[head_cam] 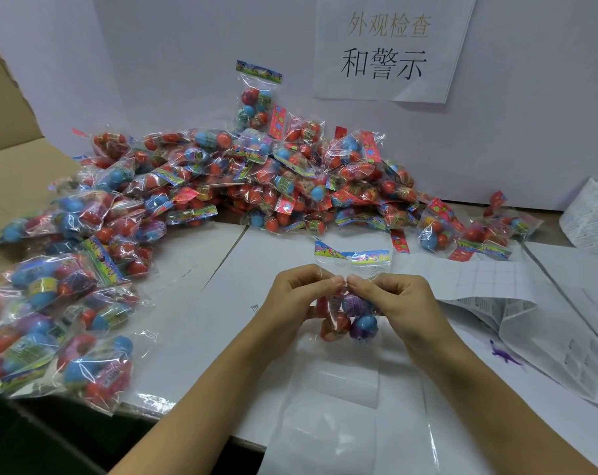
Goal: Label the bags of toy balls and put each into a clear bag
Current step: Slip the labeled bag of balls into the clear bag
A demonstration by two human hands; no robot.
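White table [195, 337], frame centre | your left hand [297, 296] and right hand [393, 299] pinch one ball bag [354, 313], fingers curled | step: likely labelling | next: slide into clear bag [342, 406], lower centre.

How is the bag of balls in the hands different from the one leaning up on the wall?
The bag in the hands is pinched by both the left hand and the right hand just above the table; the bag on the wall stands upright atop the pile, untouched. The held bag shows a purple ball; the wall bag shows only red and blue. Both are clear with a colourful header strip.
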